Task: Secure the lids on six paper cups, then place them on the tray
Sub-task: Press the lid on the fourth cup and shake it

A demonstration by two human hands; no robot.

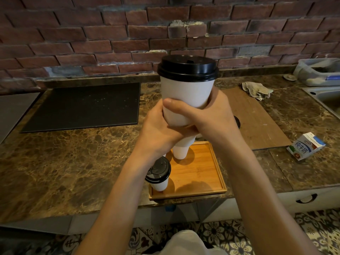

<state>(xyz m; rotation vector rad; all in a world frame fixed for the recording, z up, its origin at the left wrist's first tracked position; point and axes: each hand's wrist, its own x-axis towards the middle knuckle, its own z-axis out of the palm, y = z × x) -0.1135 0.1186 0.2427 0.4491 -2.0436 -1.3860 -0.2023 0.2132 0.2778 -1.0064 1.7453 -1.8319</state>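
Marbled brown surface [55, 162] runs beneath a red brick wall [92, 34], and above it I hold a white paper cup [185, 96] upright in the air, its black lid [187, 68] seated on the rim. Both hands are wrapped round the cup's lower half: my right hand [207, 116] has its thumb laid across the near side, and my left hand [158, 131] curls round the base from the left. The cup hangs over the far end of the wooden tray [202, 172], which sits at the near edge of the surface. On the tray a lidded cup [159, 173] stands in the near left corner, and a second white cup [181, 150] stands at the far left, its top hidden behind my hands. Beyond the tray to the right lies a wooden board [257, 122], with a crumpled rag [256, 90] at its far end. A milk carton [305, 149] lies right of the board. A black mat [82, 105] lies far left, while a sink [327, 100] and a clear plastic tub [318, 72] are far right.
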